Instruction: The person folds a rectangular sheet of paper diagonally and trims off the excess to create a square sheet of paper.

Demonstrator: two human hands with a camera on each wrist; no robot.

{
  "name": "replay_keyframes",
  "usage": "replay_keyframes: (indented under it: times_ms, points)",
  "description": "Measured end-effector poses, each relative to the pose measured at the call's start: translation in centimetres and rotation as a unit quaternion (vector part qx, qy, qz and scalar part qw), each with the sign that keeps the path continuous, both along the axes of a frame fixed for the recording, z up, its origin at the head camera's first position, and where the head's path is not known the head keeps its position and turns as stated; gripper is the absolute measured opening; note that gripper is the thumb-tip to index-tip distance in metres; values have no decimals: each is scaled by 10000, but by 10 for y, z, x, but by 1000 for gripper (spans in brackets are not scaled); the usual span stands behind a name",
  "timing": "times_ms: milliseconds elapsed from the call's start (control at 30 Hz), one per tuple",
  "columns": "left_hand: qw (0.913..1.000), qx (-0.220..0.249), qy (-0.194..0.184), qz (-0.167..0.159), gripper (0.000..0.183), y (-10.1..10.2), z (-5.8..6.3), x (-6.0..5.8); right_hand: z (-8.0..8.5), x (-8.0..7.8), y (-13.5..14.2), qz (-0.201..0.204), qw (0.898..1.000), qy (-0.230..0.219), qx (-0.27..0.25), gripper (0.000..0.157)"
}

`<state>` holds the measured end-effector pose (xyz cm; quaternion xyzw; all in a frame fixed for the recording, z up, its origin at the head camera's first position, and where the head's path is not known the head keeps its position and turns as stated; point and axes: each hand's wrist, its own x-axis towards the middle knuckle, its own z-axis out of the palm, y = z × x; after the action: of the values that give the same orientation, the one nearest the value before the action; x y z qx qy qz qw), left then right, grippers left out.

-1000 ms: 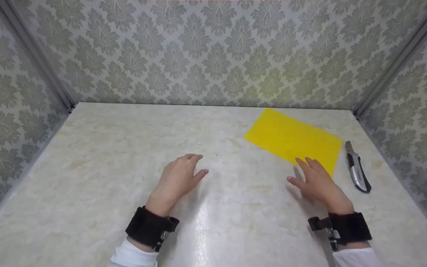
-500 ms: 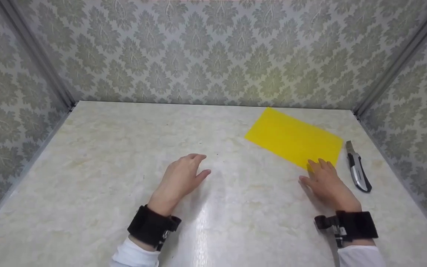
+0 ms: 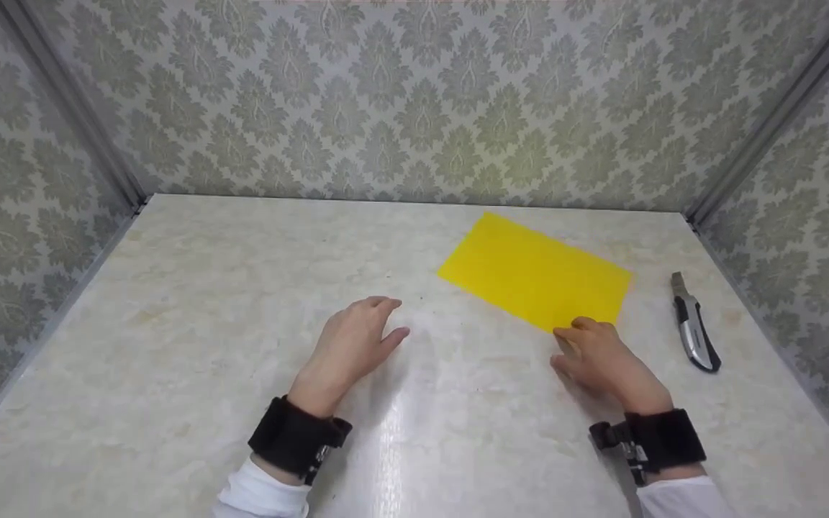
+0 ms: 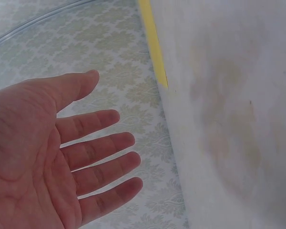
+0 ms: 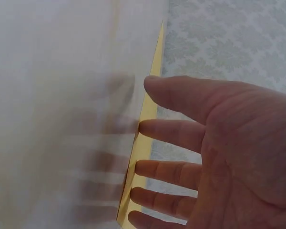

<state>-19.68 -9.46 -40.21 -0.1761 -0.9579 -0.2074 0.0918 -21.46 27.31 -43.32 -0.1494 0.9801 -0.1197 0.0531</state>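
A flat yellow sheet (image 3: pixel 533 270) lies at an angle on the back right of the table. My right hand (image 3: pixel 610 367) touches its near corner with the fingertips. In the right wrist view the right fingers (image 5: pixel 169 174) reach out fairly straight onto the yellow sheet (image 5: pixel 142 157), and the thumb stands apart from them. My left hand (image 3: pixel 346 352) hovers over the middle of the table, holding nothing. The left wrist view has its fingers (image 4: pixel 102 169) spread and relaxed, with a strip of the yellow sheet (image 4: pixel 154 45) beyond.
A utility knife (image 3: pixel 696 331) with a grey and black handle lies right of the sheet. Patterned walls (image 3: pixel 414 101) enclose the marbled pale table (image 3: pixel 206 288) at the back and both sides.
The right hand first moved right onto the sheet's near corner, then left. The yellow sheet has slid left with it, away from the utility knife. The left hand has barely moved.
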Motion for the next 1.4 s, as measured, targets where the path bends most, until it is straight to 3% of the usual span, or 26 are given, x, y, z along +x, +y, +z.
replay_keyframes:
  times_ms: [167,433,733,1033,1267,1400]
  points:
    - [10000,-21,32,-9,42,1,1,0,-2,3,-10,347,9990,69,-256,46]
    - [10000,-54,-46,-42,42,3,1,1,-4,10,-30,1017,9926,609,-266,33]
    - [9997,-87,-75,-202,42,7,-1,2,-6,17,-47,1470,9863,659,-345,44]
    - [9970,-299,-181,-685,43,24,1,10,-3,22,-58,1785,9833,95,-352,55]
    - [9903,-507,-738,-1066,46,34,-2,13,-1,27,-69,1600,9864,-167,-351,67]
    - [9881,-564,-855,-1143,47,36,-3,13,-2,29,-75,1719,9843,-192,-353,69]
